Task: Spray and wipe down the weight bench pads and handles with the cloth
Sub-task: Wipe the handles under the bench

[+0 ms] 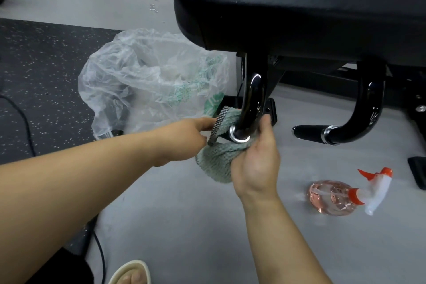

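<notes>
A black padded bench seat [299, 2] fills the top right. Two glossy black curved handles hang below it. Around the lower end of the left handle [252, 99] a pale green cloth [216, 161] is wrapped. My right hand [255, 163] grips the cloth around that handle from below. My left hand [189, 136] pinches the cloth's checked edge on the left side. The right handle [359, 122] is bare, with a chrome ring. A spray bottle [334, 200] with pink liquid and a red-and-white trigger lies on its side on the floor at the right.
A crumpled clear plastic bag [147, 80] lies on the floor left of the bench. A dark speckled mat [41, 80] with a black cable covers the left. The bench's black frame [345, 83] runs behind the handles. My sandalled foot [131, 274] is at the bottom.
</notes>
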{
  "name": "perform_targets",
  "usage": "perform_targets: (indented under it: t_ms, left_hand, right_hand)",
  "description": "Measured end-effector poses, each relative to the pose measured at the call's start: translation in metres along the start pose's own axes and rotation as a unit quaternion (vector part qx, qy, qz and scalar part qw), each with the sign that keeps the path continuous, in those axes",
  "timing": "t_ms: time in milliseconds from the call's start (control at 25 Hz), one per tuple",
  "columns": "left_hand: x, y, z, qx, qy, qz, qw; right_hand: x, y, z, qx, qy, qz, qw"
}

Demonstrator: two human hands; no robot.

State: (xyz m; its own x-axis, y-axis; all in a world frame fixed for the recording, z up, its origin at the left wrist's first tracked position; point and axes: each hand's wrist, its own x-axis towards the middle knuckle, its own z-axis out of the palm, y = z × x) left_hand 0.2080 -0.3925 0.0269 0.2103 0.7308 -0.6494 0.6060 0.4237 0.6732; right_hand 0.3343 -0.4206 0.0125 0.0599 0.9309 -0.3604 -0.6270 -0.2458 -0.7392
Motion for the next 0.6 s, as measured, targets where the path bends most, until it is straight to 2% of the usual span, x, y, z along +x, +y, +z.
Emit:
perform_targets:
  t_ms: [80,160,280,400,480,600]
  left_hand:
    - [0.001,0.001,-0.001,-0.001,-0.008,0.003,1.000]
    - [0.004,0.001,-0.001,0.007,-0.014,0.005,1.000]
    - [0.004,0.000,-0.001,0.013,-0.031,0.014,0.999]
    - [0.001,0.002,-0.002,-0.018,-0.050,0.020,0.998]
    - [-0.001,0.006,-0.005,-0.031,-0.048,0.025,0.998]
    - [-0.008,0.015,-0.011,-0.030,-0.018,0.010,0.999]
  right_hand:
    - [-0.011,0.003,0.002,0.049,-0.048,-0.063,0.996]
    - [-0.015,0.010,-0.001,0.026,-0.081,-0.104,0.991]
    - [-0.015,0.017,-0.004,-0.081,-0.066,-0.107,0.989]
    - [-0.024,0.017,-0.002,-0.101,-0.063,-0.090,0.989]
    - [-0.034,0.022,0.000,-0.127,-0.064,-0.111,0.984]
    - [-0.040,0.035,-0.007,-0.288,-0.034,-0.195,0.937]
